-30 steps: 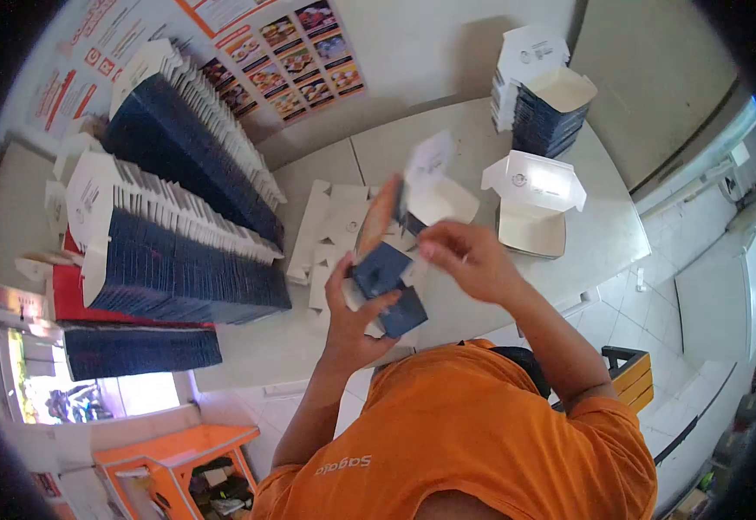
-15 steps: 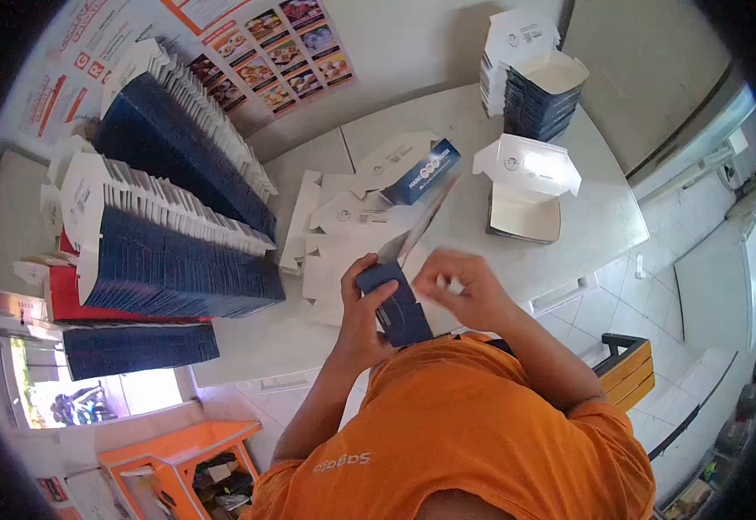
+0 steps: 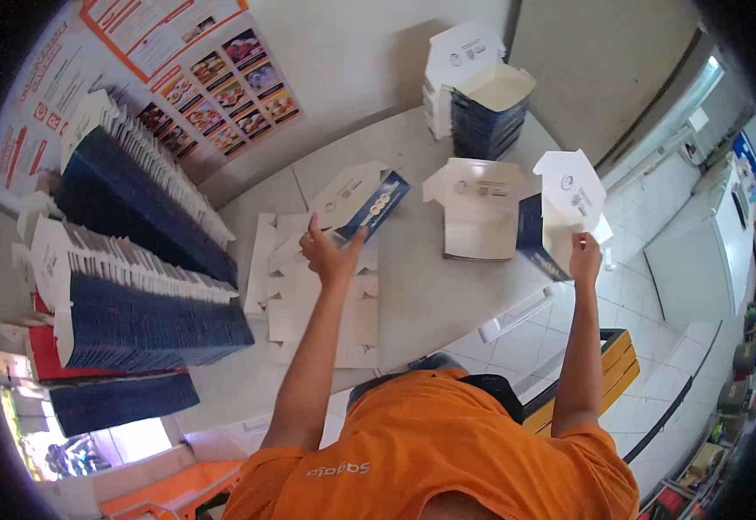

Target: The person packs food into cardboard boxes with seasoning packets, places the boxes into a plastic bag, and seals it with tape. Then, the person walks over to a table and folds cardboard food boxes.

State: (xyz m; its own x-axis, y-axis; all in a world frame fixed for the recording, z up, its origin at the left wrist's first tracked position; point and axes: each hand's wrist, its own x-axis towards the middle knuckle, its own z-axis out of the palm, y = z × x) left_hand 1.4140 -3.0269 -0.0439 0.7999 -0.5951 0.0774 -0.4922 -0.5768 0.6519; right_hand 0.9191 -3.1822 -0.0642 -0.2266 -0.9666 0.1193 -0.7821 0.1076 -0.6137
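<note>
My right hand (image 3: pixel 584 257) pinches the near edge of a folded blue box with a raised white lid (image 3: pixel 570 192), at the table's right edge. Just left of it stands another open box with a white inside (image 3: pixel 479 236). My left hand (image 3: pixel 330 251) is spread, its fingers at the lower end of a partly folded box with a blue printed side (image 3: pixel 376 206). Whether those fingers grip it is not plain. Under and below that hand lie flat white box blanks (image 3: pixel 322 312).
Long rows of nested blue blanks (image 3: pixel 148 299) stand on the left. A stack of folded boxes (image 3: pixel 486 113) is at the back of the table (image 3: pixel 421 303). A wooden-slatted chair (image 3: pixel 616 373) stands near the table at the right.
My hands have moved apart. My right hand has carried a box, now folded open, to the right edge; my left hand has reached forward to the printed box. The view has shifted.
</note>
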